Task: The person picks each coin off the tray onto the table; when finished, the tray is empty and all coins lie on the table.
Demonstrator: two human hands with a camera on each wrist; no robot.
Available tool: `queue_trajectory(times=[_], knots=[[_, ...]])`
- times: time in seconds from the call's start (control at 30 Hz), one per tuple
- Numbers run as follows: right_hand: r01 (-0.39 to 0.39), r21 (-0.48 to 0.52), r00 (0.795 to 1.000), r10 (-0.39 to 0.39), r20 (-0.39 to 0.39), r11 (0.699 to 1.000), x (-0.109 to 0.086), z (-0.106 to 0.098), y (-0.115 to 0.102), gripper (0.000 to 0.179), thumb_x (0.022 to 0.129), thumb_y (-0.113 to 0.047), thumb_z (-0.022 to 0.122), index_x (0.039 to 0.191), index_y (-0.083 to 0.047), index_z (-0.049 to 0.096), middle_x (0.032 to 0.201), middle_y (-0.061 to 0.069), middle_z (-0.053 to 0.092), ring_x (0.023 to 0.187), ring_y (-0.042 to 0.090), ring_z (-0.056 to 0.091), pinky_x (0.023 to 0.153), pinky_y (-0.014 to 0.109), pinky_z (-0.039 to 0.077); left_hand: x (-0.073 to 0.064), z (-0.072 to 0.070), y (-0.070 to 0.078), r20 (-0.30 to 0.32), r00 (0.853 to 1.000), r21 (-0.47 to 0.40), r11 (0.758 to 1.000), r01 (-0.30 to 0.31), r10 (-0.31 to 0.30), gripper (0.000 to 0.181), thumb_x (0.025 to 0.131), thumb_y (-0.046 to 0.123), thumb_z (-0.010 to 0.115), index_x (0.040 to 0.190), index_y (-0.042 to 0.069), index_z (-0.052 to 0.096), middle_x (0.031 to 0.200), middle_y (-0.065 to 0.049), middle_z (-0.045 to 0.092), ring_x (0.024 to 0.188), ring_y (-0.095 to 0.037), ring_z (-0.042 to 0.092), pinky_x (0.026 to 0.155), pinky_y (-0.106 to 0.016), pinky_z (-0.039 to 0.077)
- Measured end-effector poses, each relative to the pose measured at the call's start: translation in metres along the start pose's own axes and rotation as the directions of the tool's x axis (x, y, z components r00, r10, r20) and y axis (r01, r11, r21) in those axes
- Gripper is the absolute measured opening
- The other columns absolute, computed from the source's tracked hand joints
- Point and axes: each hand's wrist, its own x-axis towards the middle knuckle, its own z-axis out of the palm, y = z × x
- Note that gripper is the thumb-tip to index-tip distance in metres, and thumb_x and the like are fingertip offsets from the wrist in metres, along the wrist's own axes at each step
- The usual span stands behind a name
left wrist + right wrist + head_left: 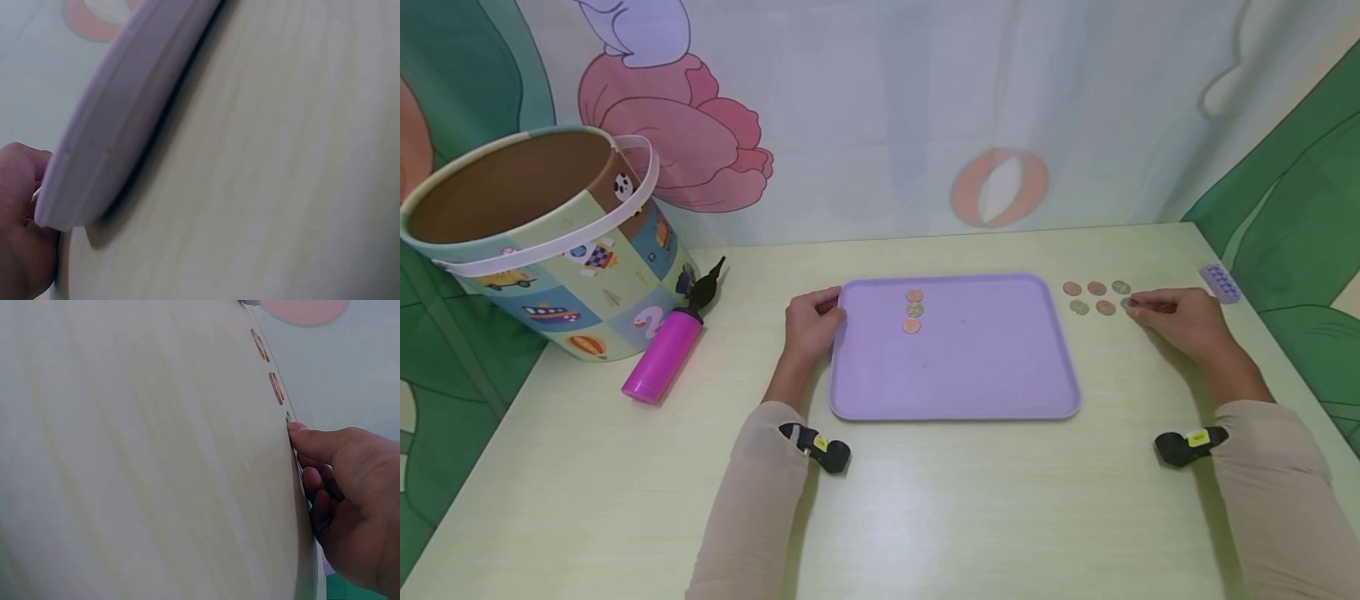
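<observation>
My left hand (811,329) grips the left edge of a lilac tray (992,367), thumb at the rim; the left wrist view shows the fingers at the tray's wall. On the tray, three coins stand in a short column: copper coins (912,326) above and below a duller yellowish coin (913,310). Right of the tray lie several more coins (1105,307) in two rows, copper and dull ones mixed. My right hand (1183,321) has its thumb and fingertips at the rightmost coin (1126,302) of the near row, pinching it, with the fingers partly covering it.
A large patterned bucket (587,292) with a white handle stands at the back left. Against its foot leans a magenta hand pump (662,358) with a black nozzle. A small purple studded block (1221,283) lies by the table's right edge. A printed curtain (865,125) hangs behind.
</observation>
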Motion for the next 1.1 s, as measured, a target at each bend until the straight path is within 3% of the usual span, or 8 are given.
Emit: queue_trajectory(times=[0.37, 0.63, 0.77, 0.87, 1.0, 1.1], knots=[[0.010, -0.003, 1.000, -0.010, -0.017, 1.000, 0.000, 0.000, 0.007, 0.048, 0.100, -0.031, 0.064, 0.132, 0.005, 0.063, 0.108, 0.024, 0.069, 0.086, 0.011, 0.053, 0.064, 0.013, 0.041, 0.001, 0.001, 0.000, 0.002, 1.000, 0.018, 0.999, -0.027, 0.027, 0.045, 0.089, 0.004, 0.060, 0.133, 0.002, 0.066, 0.129, -0.019, 0.071, 0.119, -0.029, 0.067, 0.105, -0.039, 0.056], [0.005, 0.012, 1.000, -0.005, -0.010, 1.000, -0.004, -0.002, 0.001, 0.049, 0.103, -0.027, 0.056, 0.141, 0.003, 0.055, 0.118, 0.029, 0.063, 0.107, 0.037, 0.057, 0.069, 0.014, 0.040, 0.001, 0.001, 0.000, -0.004, 0.999, 0.015, 0.999, -0.036, 0.036, 0.045, 0.088, 0.004, 0.060, 0.132, 0.002, 0.067, 0.127, -0.020, 0.071, 0.117, -0.029, 0.067, 0.104, -0.039, 0.056], [0.033, 0.015, 0.999, -0.033, -0.037, 0.999, -0.005, 0.000, -0.006, 0.046, 0.103, -0.025, 0.056, 0.140, 0.003, 0.056, 0.119, 0.031, 0.064, 0.106, 0.038, 0.060, 0.063, 0.009, 0.040, 0.001, 0.000, 0.000, -0.006, 1.000, 0.016, 1.000, -0.025, 0.025, 0.045, 0.088, 0.004, 0.061, 0.132, 0.003, 0.067, 0.126, -0.019, 0.072, 0.117, -0.029, 0.067, 0.105, -0.039, 0.055], [0.080, 0.010, 0.995, -0.079, -0.056, 0.997, -0.007, 0.001, -0.016, 0.043, 0.102, -0.021, 0.056, 0.138, 0.002, 0.059, 0.118, 0.031, 0.065, 0.096, 0.030, 0.063, 0.059, 0.009, 0.041, 0.001, 0.000, 0.000, -0.006, 1.000, 0.013, 1.000, -0.016, 0.016, 0.045, 0.088, 0.005, 0.061, 0.133, 0.003, 0.067, 0.127, -0.018, 0.071, 0.118, -0.028, 0.067, 0.105, -0.039, 0.055], [0.168, 0.043, 0.984, -0.165, -0.074, 0.985, -0.010, 0.003, -0.033, 0.039, 0.102, -0.018, 0.059, 0.136, 0.001, 0.061, 0.117, 0.031, 0.068, 0.081, -0.003, 0.055, 0.061, 0.007, 0.041, 0.001, 0.000, 0.000, -0.007, 1.000, 0.010, 1.000, -0.013, 0.013, 0.045, 0.088, 0.005, 0.062, 0.133, 0.004, 0.067, 0.128, -0.018, 0.071, 0.118, -0.028, 0.066, 0.105, -0.039, 0.055], [0.207, 0.097, 0.977, -0.200, -0.078, 0.973, -0.011, 0.006, -0.047, 0.041, 0.102, -0.023, 0.060, 0.136, 0.000, 0.062, 0.116, 0.030, 0.069, 0.075, -0.017, 0.047, 0.063, 0.007, 0.042, 0.001, 0.000, 0.000, -0.009, 1.000, 0.013, 1.000, -0.011, 0.011, 0.045, 0.088, 0.005, 0.062, 0.133, 0.004, 0.067, 0.127, -0.018, 0.071, 0.118, -0.029, 0.066, 0.105, -0.039, 0.055]])
